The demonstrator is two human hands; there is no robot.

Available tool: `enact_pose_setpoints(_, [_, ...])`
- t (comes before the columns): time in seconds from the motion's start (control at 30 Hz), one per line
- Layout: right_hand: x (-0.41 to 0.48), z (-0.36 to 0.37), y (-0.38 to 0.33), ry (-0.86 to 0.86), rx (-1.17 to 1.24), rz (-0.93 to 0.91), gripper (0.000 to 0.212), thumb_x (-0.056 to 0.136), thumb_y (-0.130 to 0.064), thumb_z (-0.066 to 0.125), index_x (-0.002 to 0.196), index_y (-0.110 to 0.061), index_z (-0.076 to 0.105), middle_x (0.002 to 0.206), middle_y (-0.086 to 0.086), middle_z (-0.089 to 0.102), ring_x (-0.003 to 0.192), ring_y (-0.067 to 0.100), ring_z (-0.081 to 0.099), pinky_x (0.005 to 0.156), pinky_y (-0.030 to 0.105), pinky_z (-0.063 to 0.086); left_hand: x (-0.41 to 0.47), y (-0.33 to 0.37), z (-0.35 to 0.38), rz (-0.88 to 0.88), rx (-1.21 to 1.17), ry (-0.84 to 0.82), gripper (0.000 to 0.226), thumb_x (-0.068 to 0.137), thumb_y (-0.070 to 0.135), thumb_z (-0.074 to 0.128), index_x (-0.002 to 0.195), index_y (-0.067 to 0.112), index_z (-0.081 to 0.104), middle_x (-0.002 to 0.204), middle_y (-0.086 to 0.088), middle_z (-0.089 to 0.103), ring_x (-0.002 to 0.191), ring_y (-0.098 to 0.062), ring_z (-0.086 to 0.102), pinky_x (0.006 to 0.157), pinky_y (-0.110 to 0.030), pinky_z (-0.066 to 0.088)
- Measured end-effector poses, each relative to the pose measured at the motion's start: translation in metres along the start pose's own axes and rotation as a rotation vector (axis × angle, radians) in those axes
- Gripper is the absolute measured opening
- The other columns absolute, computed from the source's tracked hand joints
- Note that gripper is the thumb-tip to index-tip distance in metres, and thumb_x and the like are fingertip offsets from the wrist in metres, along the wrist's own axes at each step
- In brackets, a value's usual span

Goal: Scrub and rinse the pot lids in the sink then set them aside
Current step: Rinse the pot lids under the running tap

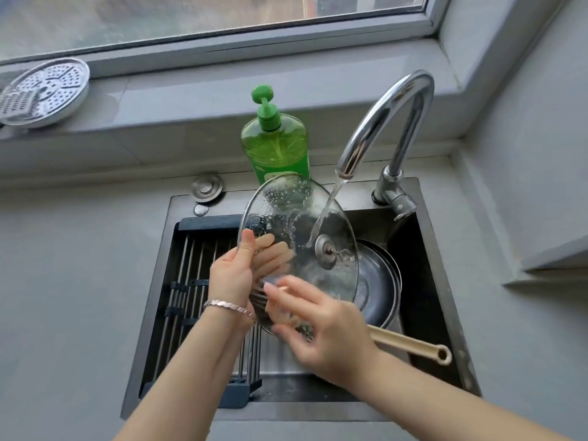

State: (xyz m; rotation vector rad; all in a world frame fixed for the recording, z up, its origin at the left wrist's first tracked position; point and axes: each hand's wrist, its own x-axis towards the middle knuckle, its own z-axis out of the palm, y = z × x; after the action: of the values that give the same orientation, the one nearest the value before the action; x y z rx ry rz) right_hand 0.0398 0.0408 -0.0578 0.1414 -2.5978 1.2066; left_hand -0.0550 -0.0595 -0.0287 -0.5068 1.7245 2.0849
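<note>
**Lid under the tap**

Mid-frame over the sink (426, 281), one glass lid (286, 211) is tilted so the stream from the one tap (381, 122) sheets off it. The left hand (232, 275) pinches its left rim, thumb in front, fingers behind the glass. The right hand (321, 326) touches the lower edge, too blurred to tell rubbing from gripping. Beneath lies one pan (378, 288); behind stands one soap bottle (276, 148).
</note>
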Motion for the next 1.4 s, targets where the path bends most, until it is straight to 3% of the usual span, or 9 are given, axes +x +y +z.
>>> enact_pose_setpoints(0.17, [0.038, -0.012, 0.016, 0.122, 0.063, 0.178, 0.05, 0.079, -0.041, 0.06, 0.128, -0.035, 0.053, 0.126, -0.015, 0.057, 0.054, -0.009, 0.051, 0.049, 0.006, 0.044, -0.005, -0.001, -0.002, 0.039, 0.015, 0.047, 0.034, 0.088, 0.035, 0.05, 0.09, 0.005, 0.065, 0.065, -0.004, 0.072, 0.054, -0.013, 0.068, 0.05, -0.023, 0.056])
enact_pose_setpoints(0.4, [-0.03, 0.014, 0.009, -0.03, 0.172, -0.062, 0.046, 0.081, -0.037, 0.064, 0.126, -0.039, 0.055, 0.124, -0.022, 0.057, 0.084, 0.002, 0.066, 0.062, 0.025, 0.057, -0.004, 0.005, -0.017, 0.01, -0.126, 0.017, 0.04, 0.079, 0.041, 0.049, 0.086, 0.003, 0.059, 0.067, -0.009, 0.072, 0.059, -0.017, 0.07, 0.056, -0.026, 0.059])
enact_pose_setpoints(0.6, [-0.019, 0.009, 0.061, 0.23, 0.465, 0.509, 0.051, 0.081, -0.024, 0.07, 0.114, -0.058, 0.049, 0.12, -0.016, 0.061, 0.1, 0.005, 0.059, 0.094, 0.037, 0.05, -0.006, 0.014, -0.027, 0.097, -0.175, 0.037, 0.041, 0.092, 0.039, 0.04, 0.087, 0.002, 0.057, 0.068, -0.009, 0.072, 0.062, -0.017, 0.071, 0.062, -0.029, 0.059])
enact_pose_setpoints(0.77, [-0.04, 0.017, 0.033, 0.048, 0.364, 0.275, 0.05, 0.077, -0.031, 0.067, 0.12, -0.054, 0.052, 0.114, -0.029, 0.06, 0.099, -0.016, 0.055, 0.086, 0.003, 0.041, -0.006, 0.016, -0.029, 0.064, -0.176, 0.081, 0.04, 0.085, 0.042, 0.045, 0.085, 0.004, 0.057, 0.067, -0.007, 0.072, 0.062, -0.016, 0.071, 0.058, -0.027, 0.059])
enact_pose_setpoints(0.87, [-0.03, 0.013, 0.064, 0.219, 0.549, 0.705, 0.046, 0.086, -0.017, 0.065, 0.125, -0.038, 0.053, 0.096, -0.02, 0.062, 0.075, -0.007, 0.056, 0.071, 0.003, 0.042, -0.009, 0.016, -0.033, 0.051, -0.187, 0.092, 0.039, 0.09, 0.039, 0.042, 0.084, 0.004, 0.057, 0.065, -0.006, 0.072, 0.059, -0.016, 0.07, 0.049, -0.021, 0.055])
enact_pose_setpoints(1.03, [-0.036, 0.006, 0.091, 0.091, 0.494, 1.019, 0.037, 0.087, -0.031, 0.063, 0.122, -0.018, 0.058, 0.102, -0.01, 0.061, 0.09, 0.006, 0.058, 0.08, 0.016, 0.043, -0.014, 0.017, -0.041, 0.017, -0.212, 0.069, 0.039, 0.078, 0.042, 0.048, 0.084, 0.004, 0.057, 0.069, -0.009, 0.073, 0.063, -0.018, 0.071, 0.055, -0.027, 0.058])
enact_pose_setpoints(1.17, [-0.016, -0.027, 0.117, 0.224, 0.852, 1.42, 0.041, 0.079, -0.054, 0.063, 0.082, -0.014, 0.057, 0.061, 0.002, 0.054, 0.034, 0.004, 0.034, 0.029, 0.013, 0.02, -0.018, 0.01, -0.054, -0.128, -0.319, 0.042, 0.044, 0.089, 0.04, 0.043, 0.081, 0.001, 0.061, 0.071, -0.014, 0.072, 0.064, -0.02, 0.072, 0.055, -0.03, 0.058])
enact_pose_setpoints(1.27, [-0.002, -0.051, 0.116, 0.182, 1.129, 1.3, 0.056, 0.062, -0.069, 0.061, 0.082, -0.016, 0.057, 0.062, 0.0, 0.059, 0.038, 0.004, 0.047, 0.032, 0.012, 0.027, -0.022, -0.005, -0.058, -0.241, -0.366, 0.006, 0.048, 0.078, 0.039, 0.048, 0.065, 0.0, 0.071, 0.074, -0.017, 0.072, 0.064, -0.021, 0.071, 0.048, -0.029, 0.056])
enact_pose_setpoints(1.4, [0.003, -0.069, 0.103, 0.177, 0.975, 1.204, 0.05, 0.049, -0.056, 0.072, 0.076, -0.017, 0.056, 0.056, -0.006, 0.061, 0.04, 0.001, 0.049, 0.033, 0.012, 0.03, -0.018, -0.033, -0.053, -0.331, -0.34, 0.012, 0.042, 0.093, 0.037, 0.038, 0.086, 0.002, 0.059, 0.07, -0.014, 0.072, 0.058, -0.019, 0.071, 0.045, -0.026, 0.055])
